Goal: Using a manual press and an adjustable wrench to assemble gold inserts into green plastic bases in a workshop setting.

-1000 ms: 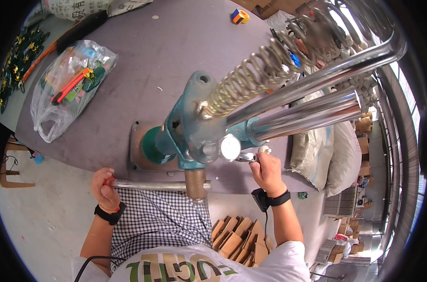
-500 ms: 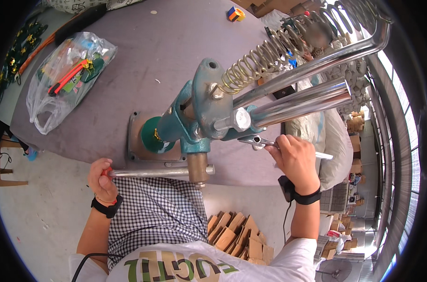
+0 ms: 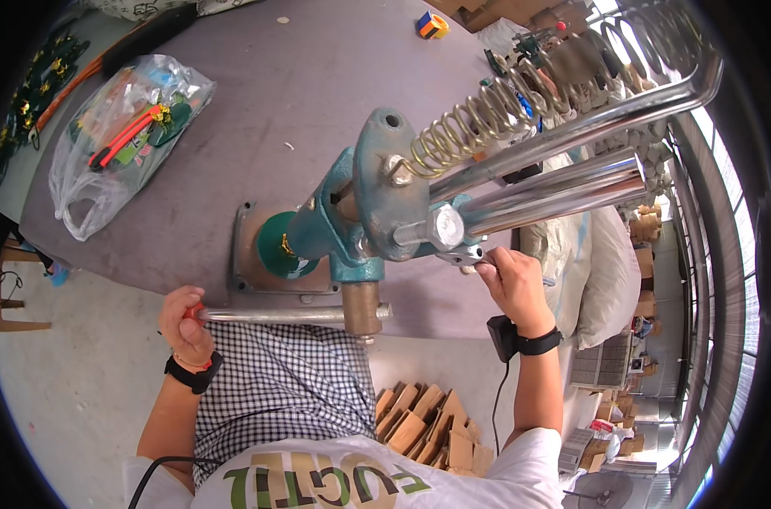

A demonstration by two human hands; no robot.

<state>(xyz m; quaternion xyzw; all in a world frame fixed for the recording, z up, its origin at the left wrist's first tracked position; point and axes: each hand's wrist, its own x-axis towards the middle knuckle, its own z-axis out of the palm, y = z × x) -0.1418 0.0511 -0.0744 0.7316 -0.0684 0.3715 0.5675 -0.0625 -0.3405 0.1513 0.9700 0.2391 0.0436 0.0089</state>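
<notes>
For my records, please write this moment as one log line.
left hand: red grip held | right hand: silver tool held, near bolt head | teal machine: on table

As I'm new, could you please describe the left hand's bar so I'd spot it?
Find the teal device on the grey table, then its brownish near-edge collar. The silver bar crosses there; unlike the thicker chrome cylinder, it has a red end.

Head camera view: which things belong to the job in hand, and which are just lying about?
In use, it seems:
teal metal machine with coiled metal spring
silvery metal rod, its red plastic-looking grip in the left hand
silvery metal tool in the right hand

Apparently lying about:
clear plastic bag
brown cardboard pieces
whitish woven sacks
</notes>
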